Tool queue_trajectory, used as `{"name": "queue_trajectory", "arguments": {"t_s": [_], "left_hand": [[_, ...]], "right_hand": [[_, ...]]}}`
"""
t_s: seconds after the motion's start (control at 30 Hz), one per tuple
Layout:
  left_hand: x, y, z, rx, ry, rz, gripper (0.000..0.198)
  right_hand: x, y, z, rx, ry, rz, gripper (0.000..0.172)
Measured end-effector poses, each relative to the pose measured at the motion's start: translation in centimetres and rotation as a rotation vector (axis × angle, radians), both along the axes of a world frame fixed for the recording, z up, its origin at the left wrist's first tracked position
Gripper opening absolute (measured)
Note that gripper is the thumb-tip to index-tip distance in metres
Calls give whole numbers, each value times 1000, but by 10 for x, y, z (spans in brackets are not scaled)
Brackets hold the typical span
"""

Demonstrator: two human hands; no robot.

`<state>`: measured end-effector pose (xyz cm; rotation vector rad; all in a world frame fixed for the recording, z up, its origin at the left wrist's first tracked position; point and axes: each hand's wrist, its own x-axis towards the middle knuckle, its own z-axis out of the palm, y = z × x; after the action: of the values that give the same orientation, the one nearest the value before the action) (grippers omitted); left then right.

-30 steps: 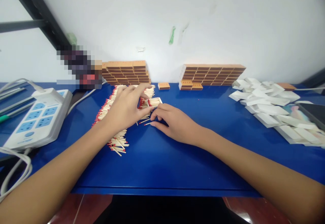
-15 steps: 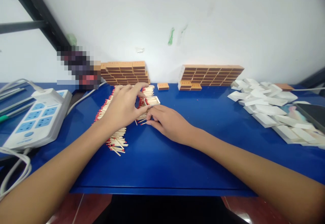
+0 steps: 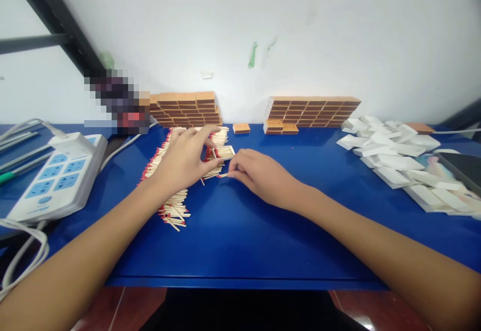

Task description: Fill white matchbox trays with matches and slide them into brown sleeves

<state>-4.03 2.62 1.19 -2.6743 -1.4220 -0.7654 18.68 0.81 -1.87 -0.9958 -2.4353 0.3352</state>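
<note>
With thumb and fingers curved about its near end, my left hand (image 3: 184, 158) grips a small white matchbox tray (image 3: 233, 152). Red-headed matches lie lengthwise in the tray. My right hand (image 3: 261, 176) is close by on the right, thumb and forefinger pinched on a single match (image 3: 224, 175), its red head pointing left. Under and beside my left hand is a long pile of loose matches (image 3: 175, 206), partly covered by the hand and wrist. A smaller heap of matches (image 3: 221, 135) shows beyond and below the tray.
Stacked matchboxes (image 3: 184, 108) stand against the wall at left, and another stack (image 3: 315, 110) at right. One matchbox (image 3: 241, 128) lies between them. White empty trays (image 3: 391, 145) are heaped right, beside a dark phone (image 3: 464, 168). A power strip (image 3: 60, 176) sits left.
My right hand has shifted slightly right, away from the matches, and a match now shows in its pinch. My left hand and the tray have barely moved.
</note>
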Motion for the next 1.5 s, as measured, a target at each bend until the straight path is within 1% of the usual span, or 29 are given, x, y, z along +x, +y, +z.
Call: {"name": "queue_trajectory", "arguments": {"t_s": [0.13,0.2,0.37,0.5,0.6,0.67,0.73,0.83,0.9,0.93,1.07,1.2,1.4,1.5], "left_hand": [[1,1,-4,-15,-24,-47,63],[2,0,-5,-23,-49,-77,65],[4,-4,-4,-69,-76,-146,63],[4,-4,-5,-93,-77,-170,63],[3,-2,-3,-50,-90,-138,65],[2,-2,1,-18,-99,-76,64],[2,-3,6,-1,-111,3,60],[1,-3,11,18,-126,80,57],[1,-3,12,27,-129,100,57],[1,-3,11,30,-130,106,57],[1,-3,9,40,-128,111,57],[2,-4,10,37,-124,110,58],[2,-4,11,32,-115,125,58],[3,-5,11,31,-118,125,58]], "right_hand": [[12,6,4,100,52,-143,9],[13,9,3,113,37,-172,9],[10,9,-1,106,-14,-151,9],[10,8,-1,78,52,-91,9],[11,9,1,48,185,-87,11],[10,9,1,30,295,-122,13],[6,7,-1,26,358,-141,14],[-3,3,-6,31,294,-61,10],[-9,1,-11,27,212,7,4],[-13,1,-13,22,187,19,2],[-22,3,-18,-18,186,-38,6],[-23,6,-16,-46,148,-40,10],[-16,6,-8,-119,73,16,10],[-14,4,-6,-106,53,51,9]]}}
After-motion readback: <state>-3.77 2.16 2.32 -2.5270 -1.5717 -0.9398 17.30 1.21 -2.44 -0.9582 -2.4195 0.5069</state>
